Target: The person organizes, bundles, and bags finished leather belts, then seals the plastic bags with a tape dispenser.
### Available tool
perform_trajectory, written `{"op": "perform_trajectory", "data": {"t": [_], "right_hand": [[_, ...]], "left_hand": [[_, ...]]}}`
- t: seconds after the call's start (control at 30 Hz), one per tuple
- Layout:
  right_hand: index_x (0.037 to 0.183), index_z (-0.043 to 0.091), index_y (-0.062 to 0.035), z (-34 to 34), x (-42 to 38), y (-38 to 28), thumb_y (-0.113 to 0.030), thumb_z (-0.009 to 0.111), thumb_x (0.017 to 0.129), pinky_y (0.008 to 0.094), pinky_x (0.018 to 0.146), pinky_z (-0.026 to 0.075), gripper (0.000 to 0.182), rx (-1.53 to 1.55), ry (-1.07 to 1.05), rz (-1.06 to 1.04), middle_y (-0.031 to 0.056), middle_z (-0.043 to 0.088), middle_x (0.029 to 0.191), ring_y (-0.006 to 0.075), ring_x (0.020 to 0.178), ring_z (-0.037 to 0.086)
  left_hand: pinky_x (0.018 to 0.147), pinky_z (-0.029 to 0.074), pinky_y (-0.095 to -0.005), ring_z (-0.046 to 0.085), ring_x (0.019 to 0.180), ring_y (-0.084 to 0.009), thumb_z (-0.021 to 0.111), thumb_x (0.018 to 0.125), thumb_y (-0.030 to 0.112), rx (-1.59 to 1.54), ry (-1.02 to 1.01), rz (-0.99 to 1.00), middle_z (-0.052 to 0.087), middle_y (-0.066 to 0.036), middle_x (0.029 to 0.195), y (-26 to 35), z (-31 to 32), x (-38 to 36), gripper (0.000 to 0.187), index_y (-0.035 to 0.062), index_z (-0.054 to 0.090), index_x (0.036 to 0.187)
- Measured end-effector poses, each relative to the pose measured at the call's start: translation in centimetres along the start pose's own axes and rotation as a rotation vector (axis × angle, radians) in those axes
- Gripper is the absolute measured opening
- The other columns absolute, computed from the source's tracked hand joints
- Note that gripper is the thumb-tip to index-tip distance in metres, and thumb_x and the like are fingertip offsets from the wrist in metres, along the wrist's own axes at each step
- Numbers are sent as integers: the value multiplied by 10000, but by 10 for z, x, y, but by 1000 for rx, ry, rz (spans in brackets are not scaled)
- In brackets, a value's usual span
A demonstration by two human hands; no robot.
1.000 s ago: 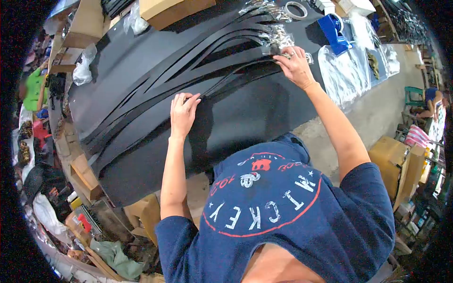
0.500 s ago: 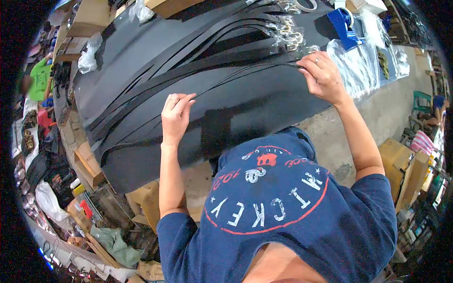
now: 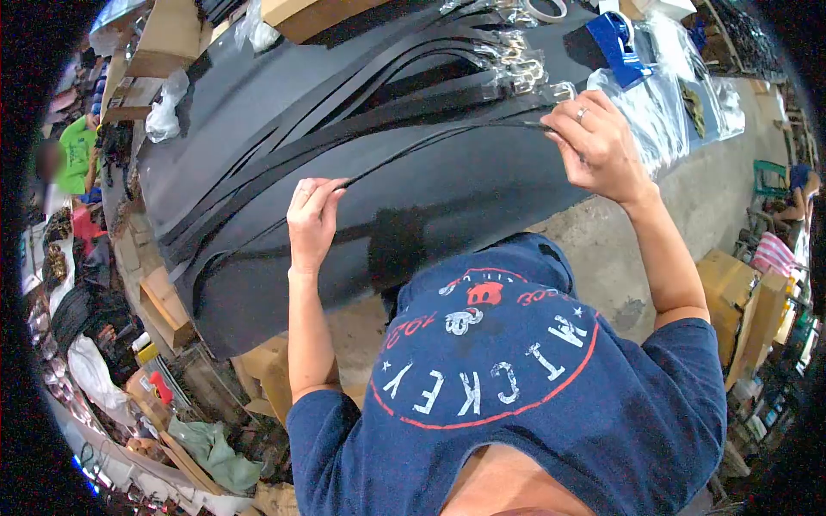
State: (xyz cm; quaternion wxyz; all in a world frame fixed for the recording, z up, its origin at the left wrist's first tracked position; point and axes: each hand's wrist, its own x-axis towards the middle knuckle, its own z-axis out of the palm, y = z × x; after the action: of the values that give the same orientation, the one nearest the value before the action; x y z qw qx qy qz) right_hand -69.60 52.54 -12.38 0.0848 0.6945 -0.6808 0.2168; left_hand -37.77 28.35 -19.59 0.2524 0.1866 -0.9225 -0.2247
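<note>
A thin black belt [image 3: 430, 140] stretches between my hands, its edges close together and bowed upward in the middle. My left hand [image 3: 312, 225] pinches it near the middle of its length, and the belt's tail runs on down to the left over the table. At the other end my right hand [image 3: 598, 146] grips it close to a metal buckle [image 3: 563, 91] in clear plastic. Just beyond lie several more black belts [image 3: 353, 125], their plastic-wrapped buckles [image 3: 523, 70] bunched together at the right.
The dark tabletop [image 3: 482, 206] carries a blue tape dispenser [image 3: 621, 52], a tape roll [image 3: 545, 9] and clear plastic bags [image 3: 658, 120]. Cardboard boxes [image 3: 168, 39] stand at the far left. A person in green [image 3: 79, 155] is off to the left; another person [image 3: 800, 189] sits at the right.
My left hand has shifted slightly left and down. The belt between my hands now bows upward more, with its strands closer together. My right hand keeps its grip near the buckle.
</note>
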Motion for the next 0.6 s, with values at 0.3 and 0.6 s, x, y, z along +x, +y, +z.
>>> {"op": "perform_trajectory", "data": {"t": [0.3, 0.6], "right_hand": [[912, 661, -39, 3, -5, -2, -20, 704, 707, 390, 830, 469, 210, 22, 3, -1, 85, 634, 885, 272, 866, 608], [973, 648, -48, 108, -99, 61, -15, 687, 766, 384, 874, 436, 213, 71, -98, 157, 87, 628, 953, 281, 955, 590]], "left_hand": [[692, 472, -347, 574, 769, -257, 683, 815, 3, 0, 12, -13, 618, -87, 832, -6, 5, -4, 140, 43, 697, 948], [882, 461, -381, 563, 1022, -288, 692, 846, 170, -137, -241, 23, 635, -106, 1049, -4, 103, 23, 214, 47, 701, 1021]]}}
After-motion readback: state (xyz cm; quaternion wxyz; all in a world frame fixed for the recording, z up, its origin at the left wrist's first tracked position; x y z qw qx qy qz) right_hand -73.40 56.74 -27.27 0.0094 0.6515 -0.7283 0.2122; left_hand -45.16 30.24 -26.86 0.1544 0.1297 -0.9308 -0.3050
